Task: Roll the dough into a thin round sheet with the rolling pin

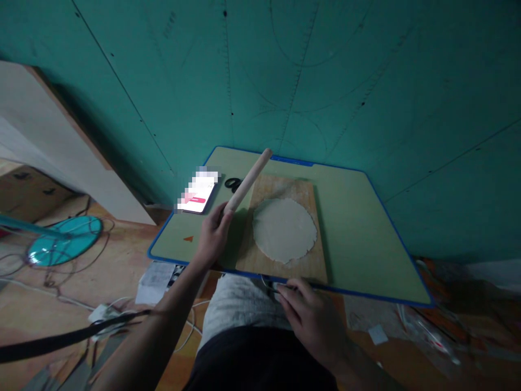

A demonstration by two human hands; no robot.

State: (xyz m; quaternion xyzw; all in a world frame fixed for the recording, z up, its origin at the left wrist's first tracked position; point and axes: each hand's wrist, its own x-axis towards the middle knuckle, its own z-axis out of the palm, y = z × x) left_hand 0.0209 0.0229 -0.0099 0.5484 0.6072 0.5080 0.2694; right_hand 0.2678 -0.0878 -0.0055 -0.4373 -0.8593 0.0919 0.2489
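Observation:
In my left hand [214,231] a wooden rolling pin [250,179] is gripped by its near end, its far end slanting up and to the right above the table. A thin round sheet of dough [285,231] with ragged edges lies flat on the wooden board [321,260]. My right hand [309,312] is closed at the table's front edge, in front of my lap. By its fingertips shows a thin curved thing, too dark to name, and I cannot tell whether the fingers hold it.
The small green table [362,233] has a blue rim and stands against a green wall [345,70]. On its left lie a lit phone [199,193] and black-handled scissors [233,183]. Cables and a turquoise round base [67,239] are on the floor at left.

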